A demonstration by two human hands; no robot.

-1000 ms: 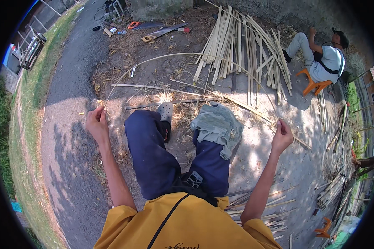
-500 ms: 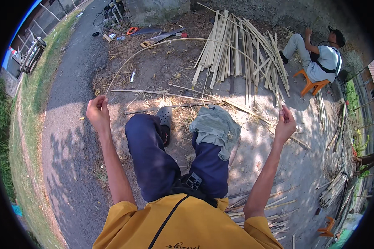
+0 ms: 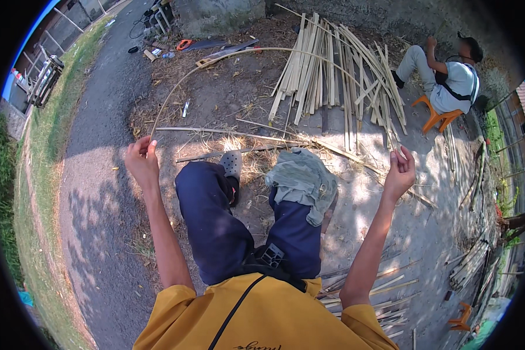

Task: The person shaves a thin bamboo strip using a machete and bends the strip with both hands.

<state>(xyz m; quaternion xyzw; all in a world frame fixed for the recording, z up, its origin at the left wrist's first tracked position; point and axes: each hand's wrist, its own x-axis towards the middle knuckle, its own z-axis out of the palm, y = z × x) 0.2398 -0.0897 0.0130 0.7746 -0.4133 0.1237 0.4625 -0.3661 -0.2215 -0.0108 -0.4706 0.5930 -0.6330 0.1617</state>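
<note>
1. The dirt ground (image 3: 227,93) lay littered with dry shavings, with a paved path (image 3: 93,116) running along its left side.
2. A pile of split bamboo slats (image 3: 332,70) was spread fanwise on the ground ahead, near a wall.
3. A second person (image 3: 443,81) sat on an orange stool (image 3: 434,116) at the far right, beside the slats.
4. A grey cloth (image 3: 303,178) was draped over the wearer's right knee.
5. A long thin bamboo strip (image 3: 216,61) was bent into a high arch over the ground, spanning from one hand to the other.
6. The left hand (image 3: 141,160) was raised, fingers pinched shut on the strip's left end.
7. The right hand (image 3: 399,172) was raised too, fingers curled around the strip's right end.
</note>
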